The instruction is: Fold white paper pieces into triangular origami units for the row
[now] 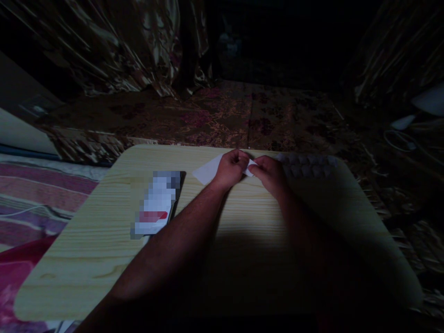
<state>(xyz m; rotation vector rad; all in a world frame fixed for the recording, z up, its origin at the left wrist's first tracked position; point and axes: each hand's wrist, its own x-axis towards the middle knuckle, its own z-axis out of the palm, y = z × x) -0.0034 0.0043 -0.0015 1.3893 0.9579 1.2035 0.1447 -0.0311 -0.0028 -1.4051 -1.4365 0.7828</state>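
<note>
Both forearms (180,245) came nearest the camera, the right one sinking into shadow so deep that its outline could hardly be made out. They crossed a pale wood-grained table (249,210), whose near edge was lost in the dark. Beyond its middle, near the far edge, lay the white paper (207,170). Its middle was hidden by the left hand (233,169), whose curled fingers pinched it; a small white tip showed between the hands, nipped by thumb and finger of the right hand (268,172). Whether tip and sheet were one piece could not be told. Just past the right hand stood dim rows of greyish bumps (307,165), partly covered by it and too dark to name. Left of the left forearm lay a phone-like slab (156,199), its face blurred into blocks; whatever writing it bore was unreadable, only a red bar (152,216) remaining distinct near the lower end.
</note>
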